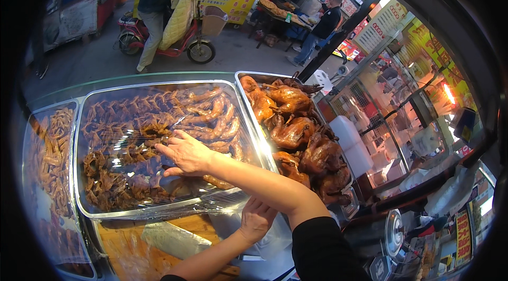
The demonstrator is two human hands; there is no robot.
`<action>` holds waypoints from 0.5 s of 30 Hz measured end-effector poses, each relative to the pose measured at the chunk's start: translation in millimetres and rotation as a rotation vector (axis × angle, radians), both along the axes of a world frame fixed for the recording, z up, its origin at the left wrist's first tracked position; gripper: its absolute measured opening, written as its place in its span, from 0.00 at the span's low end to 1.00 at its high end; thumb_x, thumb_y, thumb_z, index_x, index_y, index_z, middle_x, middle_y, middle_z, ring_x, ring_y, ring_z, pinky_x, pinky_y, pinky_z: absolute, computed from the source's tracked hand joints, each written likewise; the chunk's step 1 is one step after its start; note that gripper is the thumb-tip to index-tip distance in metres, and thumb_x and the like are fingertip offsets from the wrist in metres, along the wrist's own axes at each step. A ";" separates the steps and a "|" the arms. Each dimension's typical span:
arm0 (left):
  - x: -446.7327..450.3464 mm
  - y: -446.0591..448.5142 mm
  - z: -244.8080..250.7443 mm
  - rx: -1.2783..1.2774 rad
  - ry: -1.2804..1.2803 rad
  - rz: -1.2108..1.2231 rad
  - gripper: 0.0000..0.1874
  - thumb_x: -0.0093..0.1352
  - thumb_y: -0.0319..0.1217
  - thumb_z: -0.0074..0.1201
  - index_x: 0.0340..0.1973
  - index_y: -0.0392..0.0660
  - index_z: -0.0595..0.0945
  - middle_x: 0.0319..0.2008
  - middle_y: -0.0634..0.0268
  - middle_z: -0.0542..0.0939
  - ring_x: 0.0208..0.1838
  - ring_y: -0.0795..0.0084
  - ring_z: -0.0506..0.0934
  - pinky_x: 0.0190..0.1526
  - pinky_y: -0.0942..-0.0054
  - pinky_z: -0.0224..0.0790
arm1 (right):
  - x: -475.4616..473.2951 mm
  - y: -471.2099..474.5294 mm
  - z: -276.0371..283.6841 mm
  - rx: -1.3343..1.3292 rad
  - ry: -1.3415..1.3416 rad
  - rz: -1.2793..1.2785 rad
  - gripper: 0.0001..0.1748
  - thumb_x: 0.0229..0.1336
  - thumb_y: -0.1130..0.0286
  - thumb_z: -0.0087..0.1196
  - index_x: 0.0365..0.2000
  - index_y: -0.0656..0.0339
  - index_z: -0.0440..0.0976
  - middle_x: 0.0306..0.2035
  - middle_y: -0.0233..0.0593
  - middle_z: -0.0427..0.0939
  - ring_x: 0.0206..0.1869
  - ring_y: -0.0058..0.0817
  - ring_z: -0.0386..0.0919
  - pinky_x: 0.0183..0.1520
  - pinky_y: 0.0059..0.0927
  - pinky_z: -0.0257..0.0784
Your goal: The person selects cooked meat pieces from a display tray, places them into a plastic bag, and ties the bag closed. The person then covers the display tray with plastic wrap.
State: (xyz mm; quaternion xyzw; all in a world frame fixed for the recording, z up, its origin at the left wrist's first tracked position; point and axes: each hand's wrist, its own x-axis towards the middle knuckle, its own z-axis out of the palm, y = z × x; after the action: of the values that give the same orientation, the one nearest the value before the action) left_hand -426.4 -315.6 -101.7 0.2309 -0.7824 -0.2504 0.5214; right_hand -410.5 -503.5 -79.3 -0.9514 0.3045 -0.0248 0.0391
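My right hand (188, 154) lies palm down with its fingers spread on clear plastic film (131, 174), over a metal tray (79, 154) of browned meat pieces in rows. Curved, sausage-like pieces (216, 110) fill its far right part. Beneath my right forearm, my left hand (258, 217) is bent with curled fingers near the tray's front right corner, where film bunches; whether it holds film is hidden. Whole glazed roast birds (291, 132) fill a second tray (243, 92) on the right. Farther left, another film-covered tray (75, 110) holds small browned pieces (55, 162).
A broad metal blade (174, 237) lies on a wooden board (198, 225) before the trays, beside a clear plastic bag (135, 253). White foam boxes (351, 146) and a dark post (341, 35) stand right. Beyond are a person on a red scooter (174, 45) and a food stall with people.
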 end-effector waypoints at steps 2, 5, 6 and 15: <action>-1.3 -1.6 3.7 -0.017 0.033 0.005 0.15 0.59 0.25 0.57 0.42 0.42 0.84 0.43 0.58 0.82 0.51 0.53 0.79 0.57 0.55 0.71 | -2.3 -5.2 -5.7 -0.042 -0.126 0.046 0.48 0.62 0.33 0.43 0.64 0.67 0.60 0.40 0.46 0.73 0.50 0.43 0.72 0.68 0.49 0.55; -2.1 2.4 -5.4 0.002 0.050 0.036 0.13 0.60 0.26 0.56 0.41 0.42 0.84 0.45 0.58 0.81 0.54 0.53 0.78 0.59 0.55 0.71 | -10.7 -15.5 -19.9 -0.116 -0.213 0.010 0.49 0.60 0.36 0.49 0.66 0.67 0.58 0.62 0.58 0.67 0.68 0.50 0.63 0.71 0.54 0.52; 1.5 2.3 -9.7 0.006 0.013 0.032 0.13 0.62 0.27 0.55 0.42 0.43 0.83 0.48 0.57 0.80 0.57 0.53 0.76 0.59 0.55 0.72 | -8.9 -12.5 0.1 0.009 -0.135 -0.073 0.51 0.59 0.36 0.51 0.67 0.67 0.56 0.65 0.58 0.65 0.70 0.51 0.60 0.73 0.56 0.49; -1.7 7.6 -9.8 -0.042 0.022 0.048 0.20 0.63 0.27 0.49 0.52 0.44 0.81 0.56 0.57 0.78 0.64 0.51 0.72 0.70 0.55 0.61 | -24.7 -8.2 3.1 0.039 0.071 -0.156 0.49 0.63 0.40 0.49 0.71 0.63 0.49 0.64 0.51 0.69 0.72 0.43 0.60 0.76 0.51 0.39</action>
State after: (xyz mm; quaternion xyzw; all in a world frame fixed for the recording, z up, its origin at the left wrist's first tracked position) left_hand -428.1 -307.9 -111.5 0.2358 -0.7758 -0.2240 0.5407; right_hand -435.2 -511.7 -76.2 -0.9241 0.3794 0.0117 0.0446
